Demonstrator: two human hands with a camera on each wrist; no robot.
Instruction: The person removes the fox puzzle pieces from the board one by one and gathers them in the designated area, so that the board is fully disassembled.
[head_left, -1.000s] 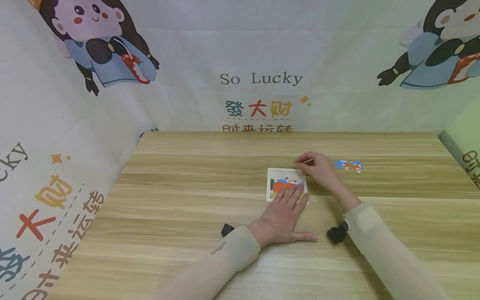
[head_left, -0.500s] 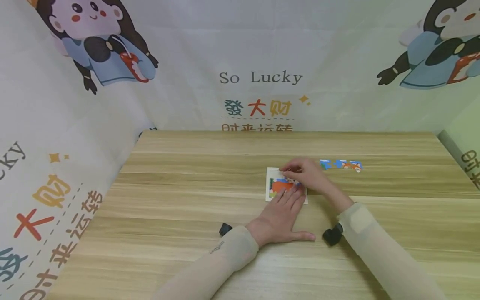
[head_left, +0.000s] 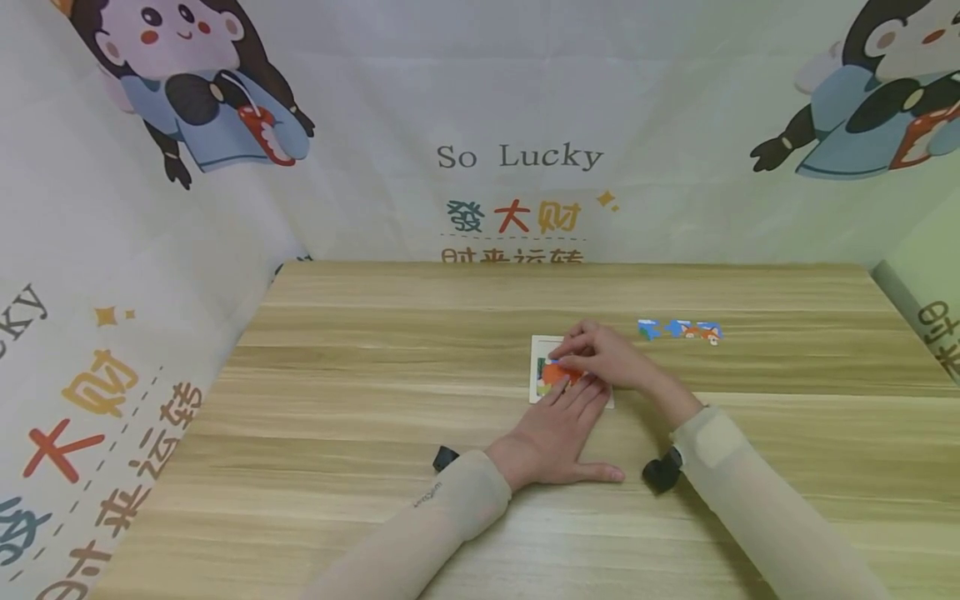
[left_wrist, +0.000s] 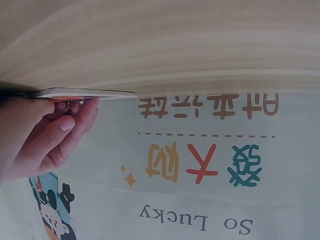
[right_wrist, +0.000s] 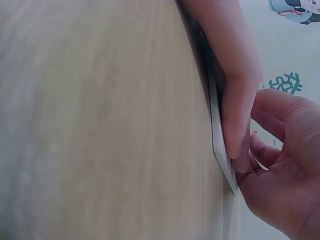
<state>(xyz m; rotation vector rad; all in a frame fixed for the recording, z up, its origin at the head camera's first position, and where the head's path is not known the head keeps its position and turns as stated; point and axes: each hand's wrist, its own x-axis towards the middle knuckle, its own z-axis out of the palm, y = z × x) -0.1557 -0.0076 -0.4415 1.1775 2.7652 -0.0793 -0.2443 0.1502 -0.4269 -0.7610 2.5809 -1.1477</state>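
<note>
A small jigsaw puzzle in a white frame tray (head_left: 535,371) lies on the table, its picture orange, blue and green where it shows. My left hand (head_left: 551,437) rests on the lower right of the tray with fingers straight and thumb spread out. Over the tray's upper part, my right hand (head_left: 611,357) has thumb and fingers bent down to the picture, pinching what seems to be a puzzle piece mostly hidden by the fingers. In the left wrist view, the right hand (left_wrist: 47,132) touches the thin edge-on tray (left_wrist: 112,93).
Several loose puzzle pieces (head_left: 693,330), blue with an orange fox, lie in a row right of the tray. A separate blue and green piece (head_left: 648,328) lies at their left. A printed cloth (head_left: 375,167) hangs behind the wooden table (head_left: 360,358).
My right hand has moved left and down from the tray's upper right corner onto its picture, uncovering the blue and green piece. My left hand stays on the tray.
</note>
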